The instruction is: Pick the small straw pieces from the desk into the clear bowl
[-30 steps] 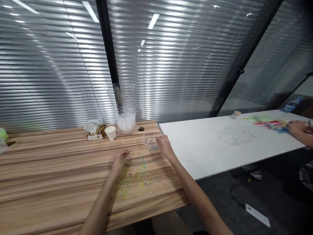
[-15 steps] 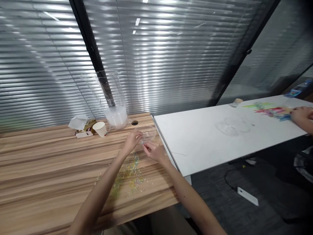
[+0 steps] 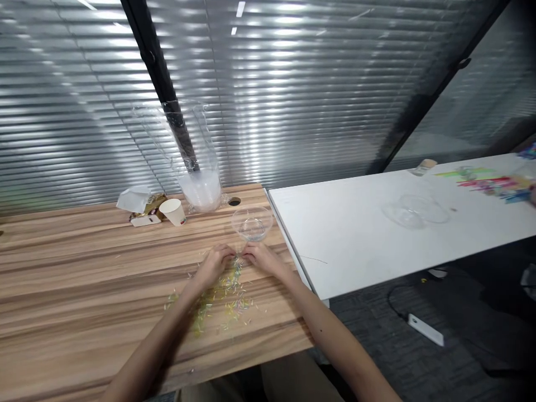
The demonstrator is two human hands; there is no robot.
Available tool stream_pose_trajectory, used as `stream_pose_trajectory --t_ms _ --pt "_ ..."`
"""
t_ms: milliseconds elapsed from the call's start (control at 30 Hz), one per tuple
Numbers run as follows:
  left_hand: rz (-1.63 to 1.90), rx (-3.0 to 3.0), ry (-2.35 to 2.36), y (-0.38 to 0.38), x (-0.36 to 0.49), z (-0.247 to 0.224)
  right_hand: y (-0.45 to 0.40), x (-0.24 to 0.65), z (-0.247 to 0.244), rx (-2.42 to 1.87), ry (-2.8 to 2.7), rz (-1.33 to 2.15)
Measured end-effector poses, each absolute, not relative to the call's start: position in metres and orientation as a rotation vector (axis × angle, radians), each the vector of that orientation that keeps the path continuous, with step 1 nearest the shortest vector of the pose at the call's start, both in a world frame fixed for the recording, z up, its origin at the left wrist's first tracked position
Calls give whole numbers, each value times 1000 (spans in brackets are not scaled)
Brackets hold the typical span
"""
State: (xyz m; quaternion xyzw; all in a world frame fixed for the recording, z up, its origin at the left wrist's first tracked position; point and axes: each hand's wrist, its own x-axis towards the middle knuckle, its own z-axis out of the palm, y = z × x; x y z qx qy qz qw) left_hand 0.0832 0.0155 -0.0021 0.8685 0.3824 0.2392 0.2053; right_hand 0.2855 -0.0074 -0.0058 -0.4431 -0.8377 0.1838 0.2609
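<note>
left hand (image 3: 218,261) and right hand (image 3: 260,255) nearly meet by scattered tiny pieces (image 3: 231,283).

From here I see the left hand (image 3: 216,261) and right hand (image 3: 260,255) close together at the far end of the scattered yellow and blue bits (image 3: 234,285). A clear bowl (image 3: 252,224) sits just beyond them on the wooden table (image 3: 84,290), with a paper cup (image 3: 172,212) off to the left.

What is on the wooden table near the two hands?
Small yellow and blue pieces lie there, with a clear bowl just beyond. The left hand and right hand cover whatever is beneath them.
</note>
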Motion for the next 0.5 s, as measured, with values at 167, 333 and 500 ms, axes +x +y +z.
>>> stream_pose_trajectory --t_ms 167,333,500 --pt "634 2409 1062 16 84 -3 -6 283 -4 -1244 -2242 528" --pt "630 2393 1064 13 80 -5 -12 283 0 -1297 -2292 487" --pt "627 2397 1068 12 75 -7 -23 285 12 -1132 -2139 305"
